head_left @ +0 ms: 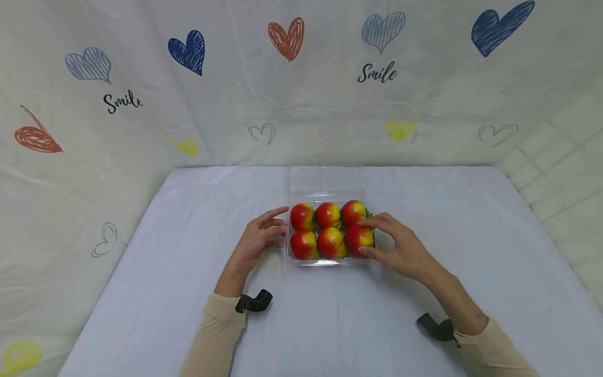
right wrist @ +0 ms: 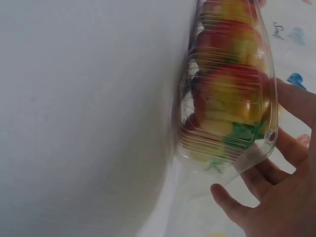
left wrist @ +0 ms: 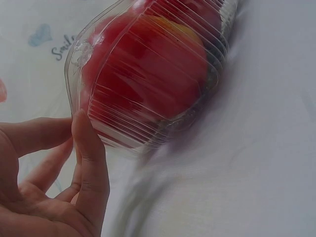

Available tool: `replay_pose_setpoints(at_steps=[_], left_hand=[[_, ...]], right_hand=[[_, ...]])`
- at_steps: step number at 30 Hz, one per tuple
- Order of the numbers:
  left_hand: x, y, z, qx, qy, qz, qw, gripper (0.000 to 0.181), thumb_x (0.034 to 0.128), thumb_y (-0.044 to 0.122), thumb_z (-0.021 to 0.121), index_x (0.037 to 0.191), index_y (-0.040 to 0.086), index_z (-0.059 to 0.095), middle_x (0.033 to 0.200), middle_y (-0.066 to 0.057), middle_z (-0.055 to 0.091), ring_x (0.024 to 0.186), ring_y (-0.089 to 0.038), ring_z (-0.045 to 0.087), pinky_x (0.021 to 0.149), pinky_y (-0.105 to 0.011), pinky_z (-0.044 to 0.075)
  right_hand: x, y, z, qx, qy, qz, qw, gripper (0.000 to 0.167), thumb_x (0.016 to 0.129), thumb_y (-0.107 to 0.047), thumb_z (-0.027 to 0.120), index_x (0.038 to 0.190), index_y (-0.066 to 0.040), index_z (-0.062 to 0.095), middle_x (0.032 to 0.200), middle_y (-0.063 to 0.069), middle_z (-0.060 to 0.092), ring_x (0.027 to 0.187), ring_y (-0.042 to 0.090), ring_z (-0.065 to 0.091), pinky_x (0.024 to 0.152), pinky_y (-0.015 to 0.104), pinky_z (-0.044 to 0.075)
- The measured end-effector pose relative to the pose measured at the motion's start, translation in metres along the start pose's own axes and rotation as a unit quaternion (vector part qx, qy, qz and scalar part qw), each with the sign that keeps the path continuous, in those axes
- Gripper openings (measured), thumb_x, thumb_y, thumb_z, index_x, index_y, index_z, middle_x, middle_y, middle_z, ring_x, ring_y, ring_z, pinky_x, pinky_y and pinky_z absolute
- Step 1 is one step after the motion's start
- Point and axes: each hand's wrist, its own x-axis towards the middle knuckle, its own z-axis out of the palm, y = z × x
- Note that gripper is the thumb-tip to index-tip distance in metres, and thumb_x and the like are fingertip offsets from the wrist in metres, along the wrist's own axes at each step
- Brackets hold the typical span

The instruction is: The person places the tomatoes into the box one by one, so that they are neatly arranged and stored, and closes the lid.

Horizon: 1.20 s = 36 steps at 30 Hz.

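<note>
A clear plastic clamshell box [head_left: 325,263] lies on the table with its lid [head_left: 326,180] folded back. Several shiny red and yellow fruits [head_left: 331,243], apple-like with green leaves, fill it in two rows. My left hand [head_left: 254,238] is at the box's left side, its spread fingers touching the rim; in the left wrist view the fingertips [left wrist: 84,128] meet the box corner. My right hand [head_left: 400,248] reaches over the right end, thumb and forefinger on either side of the front right fruit [head_left: 356,238]. In the right wrist view, the box rim partly hides those fingertips.
A white cloth covers the table [head_left: 141,303]. Behind it hangs a pale sheet [head_left: 320,99] printed with hearts and "Smile". Dark wrist mounts [head_left: 256,302] sit on both forearms, by the beige sleeves [head_left: 214,335].
</note>
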Motion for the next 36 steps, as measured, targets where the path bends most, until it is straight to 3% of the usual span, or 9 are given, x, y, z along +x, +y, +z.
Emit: replay_pose_setpoints(at_steps=[36], left_hand=[[-0.0007, -0.0003, 0.0001, 0.0, 0.0, 0.001, 1.0, 0.045, 0.1012, 0.013, 0.063, 0.145, 0.021, 0.062, 0.109, -0.002, 0.064, 0.098, -0.017, 0.061, 0.073, -0.025, 0.062]], right_hand=[[0.0013, 0.0021, 0.0032, -0.003, -0.009, 0.004, 0.9999, 0.051, 0.082, -0.023, 0.089, 0.13, -0.019, 0.071, 0.122, 0.002, 0.067, 0.12, 0.026, 0.062, 0.099, 0.056, 0.059]])
